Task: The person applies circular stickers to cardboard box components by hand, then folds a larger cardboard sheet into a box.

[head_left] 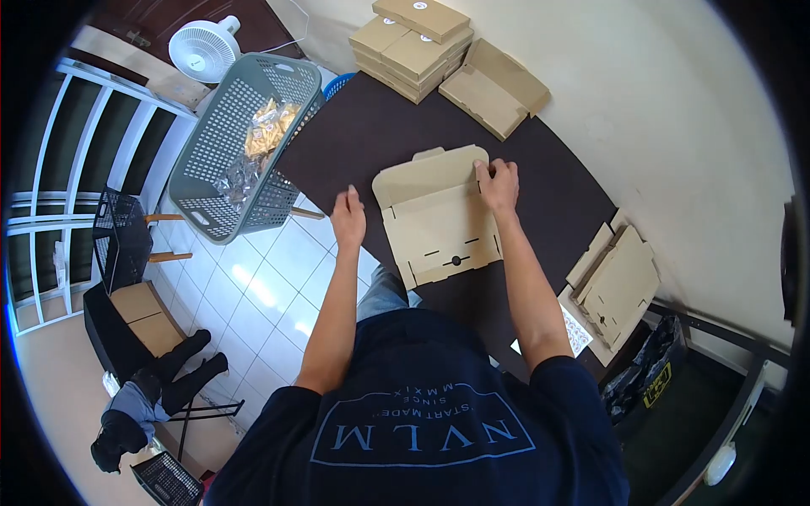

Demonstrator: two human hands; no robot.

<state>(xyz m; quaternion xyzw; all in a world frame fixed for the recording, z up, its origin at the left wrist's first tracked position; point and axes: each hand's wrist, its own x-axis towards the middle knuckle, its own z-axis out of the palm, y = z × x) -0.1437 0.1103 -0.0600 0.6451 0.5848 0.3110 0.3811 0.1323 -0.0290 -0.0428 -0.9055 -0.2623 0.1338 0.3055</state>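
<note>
A tan cardboard box (439, 228), partly folded with its lid flap raised at the far side, lies on the dark brown table (371, 135) in front of me. My right hand (499, 184) grips the box's far right corner, where the lid flap meets the side. My left hand (348, 218) hovers flat at the table's left edge, just left of the box, holding nothing and not touching it.
A stack of folded boxes (413, 42) and flat cardboard (494, 88) sit at the table's far end. Flat box blanks (616, 282) and a sticker sheet (578, 331) lie at the right. A grey basket (211, 135) with clear packets stands left of the table, with a white fan (205, 46) beyond it.
</note>
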